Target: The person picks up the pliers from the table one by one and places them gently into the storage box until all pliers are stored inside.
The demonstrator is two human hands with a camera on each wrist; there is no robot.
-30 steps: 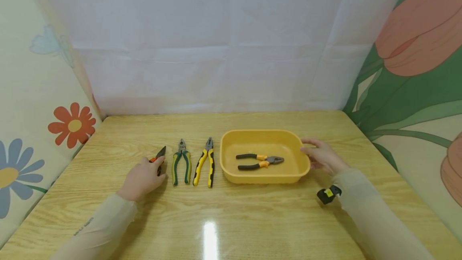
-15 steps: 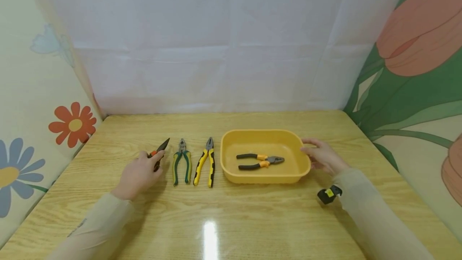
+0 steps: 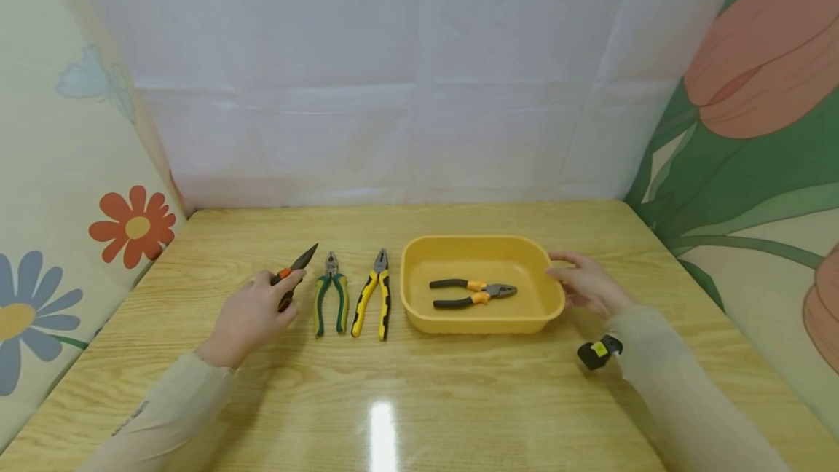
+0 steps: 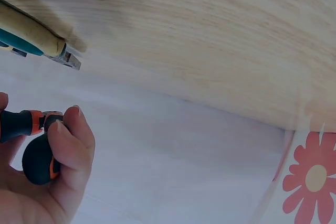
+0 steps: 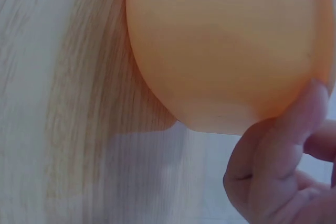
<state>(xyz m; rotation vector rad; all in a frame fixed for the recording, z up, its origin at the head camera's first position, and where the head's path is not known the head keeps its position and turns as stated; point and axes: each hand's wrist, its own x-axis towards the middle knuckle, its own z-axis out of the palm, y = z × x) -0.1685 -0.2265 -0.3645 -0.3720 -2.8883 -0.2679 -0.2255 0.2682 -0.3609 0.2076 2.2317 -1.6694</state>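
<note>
Left hand (image 3: 245, 319) pinches red-orange-and-black metal pliers (image 3: 301, 261), scene's left; right hand (image 3: 593, 286), fingers relaxed, touches right end of yellow plastic tray (image 3: 485, 325). Step appears pickup; rightward move would call for clearance. Four pliers, one tray: one held; green-handled pliers (image 3: 332, 277), yellow-and-black pliers (image 3: 384, 297) on wooden table (image 3: 485, 392); amber-and-black pliers (image 3: 493, 290) in tray.

White cloth (image 3: 367, 79) behind wood-grain table (image 3: 498, 399), flower-patterned panels (image 3: 52, 159) both sides.

Orange-and-black long-nose pliers (image 3: 303, 258) gripped, nose slanting toward far edge of wooden table (image 3: 511, 399). Yellow rounded tub (image 3: 481, 325) upright, nearer right edge.
</note>
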